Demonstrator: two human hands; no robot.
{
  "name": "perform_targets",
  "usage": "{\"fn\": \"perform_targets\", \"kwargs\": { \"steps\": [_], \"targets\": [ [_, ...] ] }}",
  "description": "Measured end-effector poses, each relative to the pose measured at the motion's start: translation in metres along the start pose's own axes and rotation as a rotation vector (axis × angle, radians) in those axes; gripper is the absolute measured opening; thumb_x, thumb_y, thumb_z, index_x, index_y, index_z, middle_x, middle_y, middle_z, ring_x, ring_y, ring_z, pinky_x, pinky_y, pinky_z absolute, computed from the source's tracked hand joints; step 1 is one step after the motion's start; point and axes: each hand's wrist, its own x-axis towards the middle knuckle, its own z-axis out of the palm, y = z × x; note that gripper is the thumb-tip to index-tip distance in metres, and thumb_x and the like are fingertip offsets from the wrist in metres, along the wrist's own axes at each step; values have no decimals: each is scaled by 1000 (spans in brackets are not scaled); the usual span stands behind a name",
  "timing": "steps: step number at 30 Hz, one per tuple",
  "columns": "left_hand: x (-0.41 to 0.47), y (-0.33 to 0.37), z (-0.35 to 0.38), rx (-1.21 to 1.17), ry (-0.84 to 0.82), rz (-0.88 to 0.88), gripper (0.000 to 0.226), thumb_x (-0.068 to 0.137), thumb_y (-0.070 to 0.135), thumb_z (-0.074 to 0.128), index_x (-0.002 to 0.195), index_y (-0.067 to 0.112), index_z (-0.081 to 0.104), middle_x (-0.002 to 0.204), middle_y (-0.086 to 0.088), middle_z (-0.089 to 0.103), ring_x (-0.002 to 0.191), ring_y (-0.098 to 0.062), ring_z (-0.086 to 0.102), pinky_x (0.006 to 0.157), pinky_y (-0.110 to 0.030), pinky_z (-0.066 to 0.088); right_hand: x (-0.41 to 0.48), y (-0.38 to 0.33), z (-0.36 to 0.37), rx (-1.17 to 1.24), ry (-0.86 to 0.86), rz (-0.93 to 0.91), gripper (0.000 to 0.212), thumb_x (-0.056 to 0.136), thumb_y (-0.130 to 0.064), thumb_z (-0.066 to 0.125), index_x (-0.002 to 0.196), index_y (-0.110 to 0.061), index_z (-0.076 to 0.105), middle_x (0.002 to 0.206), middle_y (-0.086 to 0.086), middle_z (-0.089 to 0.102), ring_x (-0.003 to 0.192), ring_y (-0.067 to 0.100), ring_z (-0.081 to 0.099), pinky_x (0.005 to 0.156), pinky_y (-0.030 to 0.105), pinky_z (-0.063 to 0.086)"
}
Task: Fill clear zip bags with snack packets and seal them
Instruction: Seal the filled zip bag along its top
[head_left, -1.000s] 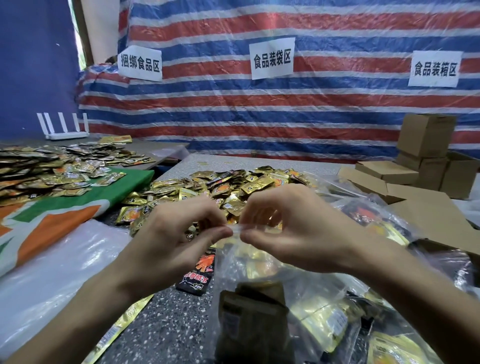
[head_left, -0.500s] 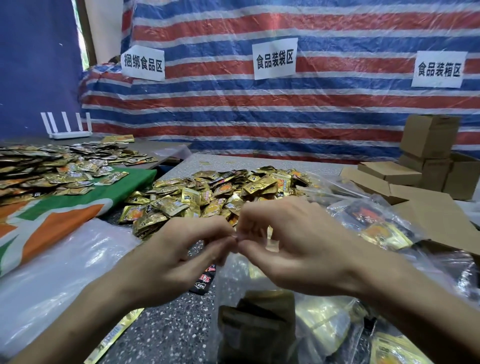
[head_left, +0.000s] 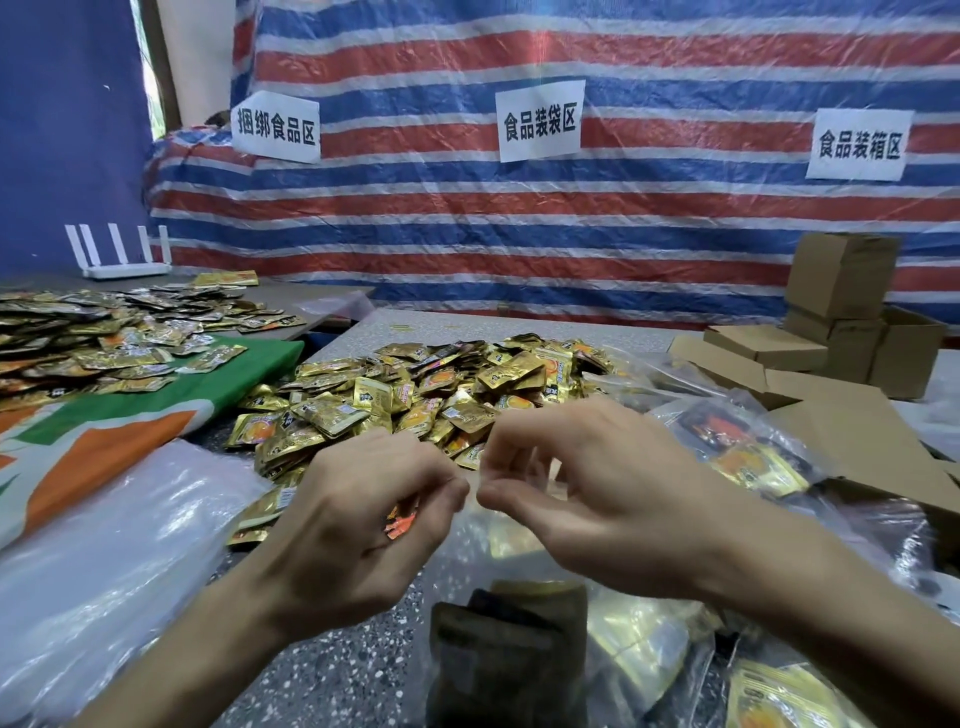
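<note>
Both hands had closed toward each other since a second earlier, until the thumb tips nearly met, and they sat slightly lower against the packet pile (head_left: 426, 395).

Head view. The zip bag (head_left: 524, 551) stood on the near side of the packet pile, already loaded with packets, a dark one showing low inside it. Its mouth rose to the thumbs. The left hand (head_left: 358, 525) pinched the clear top edge between thumb and curled forefinger. The right hand (head_left: 597, 499) was held with its fingers curled and its thumb underneath at the same edge. A small gap showed there, so whether it gripped the film could not be told. Sealed bags (head_left: 748, 452) lay to the right of the pile.

The step appeared to be closing the zip. To do it well:
1. Align both tracks before pressing.
2. Start the pinch at the centre, where the thumbs met, and work outward to each corner.
3. Keep packets clear of the strip.
4. Expel trapped air before the last section.

Both forearms converged from the near side, wrists raised, knuckles turned toward the pile.
</note>
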Motion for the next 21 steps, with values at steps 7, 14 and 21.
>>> {"fn": "perform_targets", "kwargs": {
  "steps": [7,14,21],
  "targets": [
    [3,-6,1,-44,3,4,26,93,19,54,74,5,66,66,1,57,59,-17,51,56,-36,42,-9,17,-7,82,-27,54,17,94,-41,64,86,-27,70,81,-13,71,77,4,64,75,42,54],
    [3,-11,-3,-62,4,-3,29,93,21,54,74,5,66,67,6,56,60,-14,52,58,-27,40,-26,39,-14,102,-20,103,16,91,-43,62,83,-31,70,79,-14,71,78,1,64,72,32,54],
    [4,-13,0,-73,6,-8,29,92,22,54,73,4,67,68,7,56,60,-14,52,56,-32,42,-43,58,-19,176,1,125,16,88,-41,64,77,-32,70,78,-15,71,76,5,66,65,22,50]
  ]
}}
